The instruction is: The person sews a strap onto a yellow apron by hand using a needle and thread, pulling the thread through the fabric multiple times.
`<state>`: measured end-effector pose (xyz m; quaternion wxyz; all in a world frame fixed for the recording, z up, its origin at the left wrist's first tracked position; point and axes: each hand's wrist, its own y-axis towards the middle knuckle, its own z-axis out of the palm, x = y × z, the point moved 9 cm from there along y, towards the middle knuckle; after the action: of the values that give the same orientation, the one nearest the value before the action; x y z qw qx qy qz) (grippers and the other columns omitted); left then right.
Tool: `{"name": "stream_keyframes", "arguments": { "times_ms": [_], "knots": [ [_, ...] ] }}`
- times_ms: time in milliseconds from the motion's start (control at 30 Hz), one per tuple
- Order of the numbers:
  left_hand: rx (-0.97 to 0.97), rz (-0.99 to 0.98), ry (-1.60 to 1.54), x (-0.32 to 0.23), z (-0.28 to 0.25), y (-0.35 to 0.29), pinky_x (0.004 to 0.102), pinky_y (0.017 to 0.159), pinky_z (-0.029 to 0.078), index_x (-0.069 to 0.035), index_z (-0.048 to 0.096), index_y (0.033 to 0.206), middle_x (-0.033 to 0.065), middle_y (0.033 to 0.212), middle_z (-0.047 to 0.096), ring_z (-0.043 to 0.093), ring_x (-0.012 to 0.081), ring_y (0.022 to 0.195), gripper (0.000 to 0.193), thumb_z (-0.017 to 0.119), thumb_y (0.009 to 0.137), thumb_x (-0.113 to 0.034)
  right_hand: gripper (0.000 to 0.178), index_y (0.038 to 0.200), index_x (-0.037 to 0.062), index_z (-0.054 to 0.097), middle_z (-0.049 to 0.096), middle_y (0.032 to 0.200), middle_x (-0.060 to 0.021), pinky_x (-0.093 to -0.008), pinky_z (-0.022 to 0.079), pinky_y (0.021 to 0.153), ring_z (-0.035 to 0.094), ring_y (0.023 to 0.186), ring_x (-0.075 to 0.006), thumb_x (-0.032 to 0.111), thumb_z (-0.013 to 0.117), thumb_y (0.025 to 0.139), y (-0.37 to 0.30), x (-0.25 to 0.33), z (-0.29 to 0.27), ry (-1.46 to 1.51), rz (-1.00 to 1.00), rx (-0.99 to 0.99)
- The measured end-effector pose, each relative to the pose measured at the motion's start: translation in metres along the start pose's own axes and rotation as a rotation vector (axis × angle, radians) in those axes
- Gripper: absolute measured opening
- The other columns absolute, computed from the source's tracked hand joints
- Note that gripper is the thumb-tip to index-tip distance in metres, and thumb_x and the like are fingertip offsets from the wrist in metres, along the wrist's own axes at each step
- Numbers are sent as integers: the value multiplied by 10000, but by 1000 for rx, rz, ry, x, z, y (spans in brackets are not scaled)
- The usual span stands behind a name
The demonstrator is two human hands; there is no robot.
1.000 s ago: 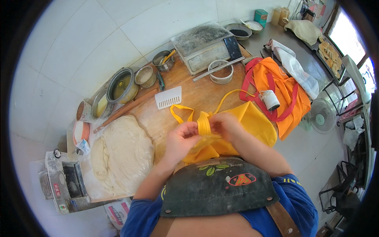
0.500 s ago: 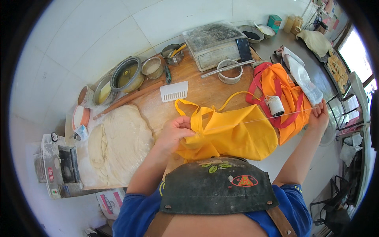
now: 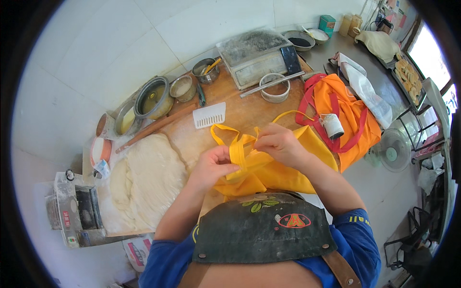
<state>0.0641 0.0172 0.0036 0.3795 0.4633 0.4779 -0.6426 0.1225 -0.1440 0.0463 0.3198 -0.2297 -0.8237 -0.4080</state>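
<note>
A yellow cloth apron [image 3: 293,165] with straps lies bunched in front of me at the near edge of the wooden worktop. My left hand [image 3: 214,164] pinches its doubled band between thumb and fingers. Close on the right of that band, my right hand [image 3: 278,144] is closed in a pinch; whatever it holds is too small to make out. A spool of white thread [image 3: 332,126] rests on an orange cloth [image 3: 360,150] with red straps, right of the yellow apron.
A large slab of dough [image 3: 153,180] lies at left. Behind it are a rolling pin [image 3: 156,126], bowls and a pot [image 3: 168,98]. A white slotted scraper [image 3: 210,115], a ring-shaped mould [image 3: 275,98] and a scale [image 3: 257,53] stand farther back. A fan [image 3: 394,151] is at right.
My right hand has come in from the far right, where it held a white thread stretched out, to the yellow apron's band. My left hand keeps its pinch on the band.
</note>
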Motion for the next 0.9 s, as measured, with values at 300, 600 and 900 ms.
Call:
{"name": "stream_keyframes", "arguments": {
  "times_ms": [300, 600, 900],
  "knots": [
    [-63, 92, 11, -1, -13, -5, 290, 853, 499, 17, 615, 1087, 85, 1041, 680, 645, 152, 929, 307, 665, 785, 46, 96, 759, 67, 659, 587, 759, -38, -350, 472, 693, 561, 781, -259, 8, 684, 687, 18, 28, 24, 3, -225, 170],
    [-1, 118, -242, -3, -7, -1, 301, 875, 493, 28, 595, 1090, 108, 1061, 669, 640, 168, 954, 287, 640, 806, 32, 74, 763, 34, 644, 614, 814, -79, -337, 478, 692, 591, 786, -260, -14, 692, 733, 10, 23, 33, 263, -45, 60],
    [-13, 104, -337, -2, 4, -3, 287, 867, 495, 10, 599, 1129, 80, 1066, 668, 634, 146, 955, 312, 627, 821, 53, 162, 876, 20, 630, 608, 796, -95, -326, 493, 654, 608, 725, -242, -25, 696, 736, 1, 21, 28, 308, 187, 17]
  ]
}}
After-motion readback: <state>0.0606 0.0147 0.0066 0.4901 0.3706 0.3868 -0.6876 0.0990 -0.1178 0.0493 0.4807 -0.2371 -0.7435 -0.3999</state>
